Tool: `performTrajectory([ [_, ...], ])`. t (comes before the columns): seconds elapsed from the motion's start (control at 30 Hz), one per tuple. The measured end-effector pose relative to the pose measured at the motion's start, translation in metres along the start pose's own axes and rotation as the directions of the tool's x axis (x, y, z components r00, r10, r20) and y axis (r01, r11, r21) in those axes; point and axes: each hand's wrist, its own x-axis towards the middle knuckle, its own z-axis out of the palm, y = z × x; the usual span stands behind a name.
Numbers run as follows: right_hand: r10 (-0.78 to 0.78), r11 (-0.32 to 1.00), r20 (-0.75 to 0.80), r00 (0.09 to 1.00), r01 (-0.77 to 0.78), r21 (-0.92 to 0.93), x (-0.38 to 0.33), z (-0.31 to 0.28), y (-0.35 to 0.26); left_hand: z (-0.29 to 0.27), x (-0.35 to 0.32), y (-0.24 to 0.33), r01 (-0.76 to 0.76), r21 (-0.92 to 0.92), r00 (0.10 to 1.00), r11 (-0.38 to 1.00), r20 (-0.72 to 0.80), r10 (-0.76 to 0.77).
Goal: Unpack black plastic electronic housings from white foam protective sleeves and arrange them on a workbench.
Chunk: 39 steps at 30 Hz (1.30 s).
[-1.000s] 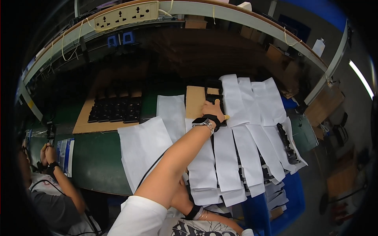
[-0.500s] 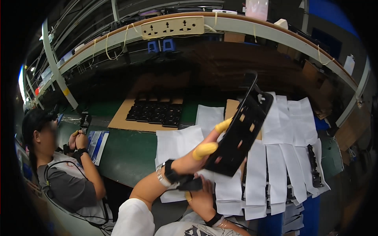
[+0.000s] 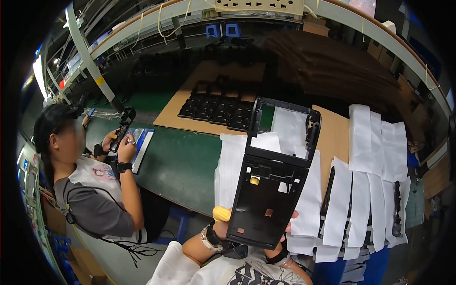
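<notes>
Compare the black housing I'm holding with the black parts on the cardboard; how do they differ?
The black housing is raised in your left hand, your right hand at its edge; the black parts lie on the cardboard. The housing is single; the parts are several, side by side. The housing looks larger in view than any part. Both are black.

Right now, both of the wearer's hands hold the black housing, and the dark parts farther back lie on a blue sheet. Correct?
Not a blue sheet: the head view shows the dark parts lying on brown cardboard. The rest stands: left hand and right hand hold the black housing.
</notes>
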Motion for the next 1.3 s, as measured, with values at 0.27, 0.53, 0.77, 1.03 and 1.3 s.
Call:
performTrajectory([
  [0.27,-0.079,0.956,-0.083,0.993,0.052,-0.289,-0.003,0.021,0.018,0.007,0.024,0.014,-0.096,-0.039,0.993,0.995,-0.077,0.093],
  [0.53,-0.053,0.828,0.06,0.997,0.077,-0.556,0.003,0.013,0.001,0.039,0.051,0.028,-0.149,0.401,0.884,0.904,-0.355,0.304],
  [0.77,-0.078,0.821,0.029,0.997,0.081,-0.565,0.006,0.012,-0.004,0.023,0.042,0.04,-0.316,0.211,0.857,0.925,-0.355,0.374],
  [1.03,-0.042,0.799,0.046,0.998,0.061,-0.598,0.007,0.011,-0.005,0.017,0.03,0.044,-0.424,-0.034,0.862,0.905,-0.32,0.392],
  [1.3,-0.027,0.809,0.051,0.998,0.051,-0.585,0.006,0.014,-0.005,0.005,0.012,0.054,-0.316,0.16,0.876,0.935,-0.33,0.353],
])
